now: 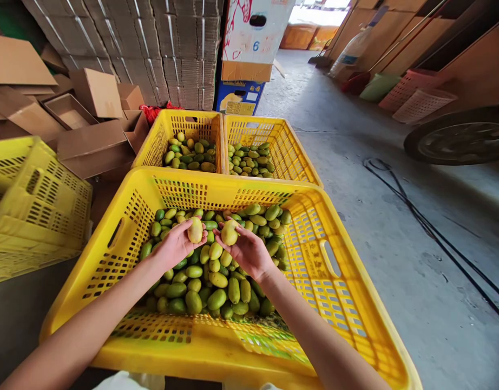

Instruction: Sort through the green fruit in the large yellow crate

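Over the large yellow crate [217, 352], my left hand [180, 241] is closed around a pale yellow-green oval fruit [195, 230]. Close beside it, my right hand [249, 249] grips another pale yellow oval fruit [229, 232] between thumb and fingers. A small gap separates the two fruits. Below both hands lies a heap of green and yellowish oval fruits [217, 299], spread over the crate's bottom. My forearms reach in across the crate's near rim.
Behind stand two smaller-looking yellow crates, left [152, 143] and right [292, 149], both with similar fruits inside. A yellow crate [42, 206] and loose cardboard boxes [99, 141] sit at left. Stacked flat cardboard [152, 54] rises behind. Black cable [420, 216] and a wheel [456, 135] are at right.
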### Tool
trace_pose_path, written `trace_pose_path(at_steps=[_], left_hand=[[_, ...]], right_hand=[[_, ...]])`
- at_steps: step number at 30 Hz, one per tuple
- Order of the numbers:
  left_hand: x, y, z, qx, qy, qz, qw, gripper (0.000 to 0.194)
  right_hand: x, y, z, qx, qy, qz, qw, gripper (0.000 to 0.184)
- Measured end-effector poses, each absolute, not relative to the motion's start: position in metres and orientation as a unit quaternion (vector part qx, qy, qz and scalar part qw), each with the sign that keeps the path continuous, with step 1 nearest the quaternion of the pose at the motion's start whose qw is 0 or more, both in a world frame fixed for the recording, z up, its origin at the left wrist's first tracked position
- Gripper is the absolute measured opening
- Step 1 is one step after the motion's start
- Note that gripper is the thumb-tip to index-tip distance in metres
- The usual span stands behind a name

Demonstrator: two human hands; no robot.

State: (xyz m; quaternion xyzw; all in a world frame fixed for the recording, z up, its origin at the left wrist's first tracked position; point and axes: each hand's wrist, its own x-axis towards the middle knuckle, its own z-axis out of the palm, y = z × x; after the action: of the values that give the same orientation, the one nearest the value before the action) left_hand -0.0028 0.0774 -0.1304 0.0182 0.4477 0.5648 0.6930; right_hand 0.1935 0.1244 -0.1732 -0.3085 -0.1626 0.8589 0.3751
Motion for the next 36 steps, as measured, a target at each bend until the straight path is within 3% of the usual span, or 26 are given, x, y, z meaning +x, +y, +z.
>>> trace_pose_path(at_steps=[4,10,14,20,23,26,31,36], left_hand=[[-0.005,0.076,-0.139,0.067,0.441,0.578,0.683,0.008],[-0.011,0.076,-0.150,0.100,0.394,0.596,0.692,0.025],[-0.009,0.078,-0.143,0.061,0.412,0.588,0.694,0.012],[-0.005,0.079,-0.133,-0.015,0.426,0.592,0.684,0.030],[-0.005,0.079,-0.134,0.001,0.439,0.589,0.678,0.024],[-0.007,0.077,-0.138,0.052,0.425,0.583,0.690,0.005],[-0.010,0.076,-0.144,0.100,0.391,0.586,0.702,0.029],[-0.010,0.080,-0.149,0.074,0.422,0.619,0.658,0.028]], right_hand=[[0.191,0.121,-0.171,-0.323,-0.144,0.859,0.370,0.045],[0.193,0.120,-0.171,-0.311,-0.114,0.868,0.370,0.052],[0.193,0.122,-0.176,-0.307,-0.137,0.863,0.377,0.048],[0.196,0.126,-0.180,-0.279,-0.128,0.867,0.392,0.038],[0.197,0.127,-0.180,-0.268,-0.133,0.880,0.368,0.036],[0.198,0.125,-0.180,-0.249,-0.133,0.892,0.352,0.037],[0.201,0.124,-0.180,-0.212,-0.125,0.902,0.356,0.040],[0.200,0.130,-0.179,-0.273,-0.054,0.884,0.375,0.015]])
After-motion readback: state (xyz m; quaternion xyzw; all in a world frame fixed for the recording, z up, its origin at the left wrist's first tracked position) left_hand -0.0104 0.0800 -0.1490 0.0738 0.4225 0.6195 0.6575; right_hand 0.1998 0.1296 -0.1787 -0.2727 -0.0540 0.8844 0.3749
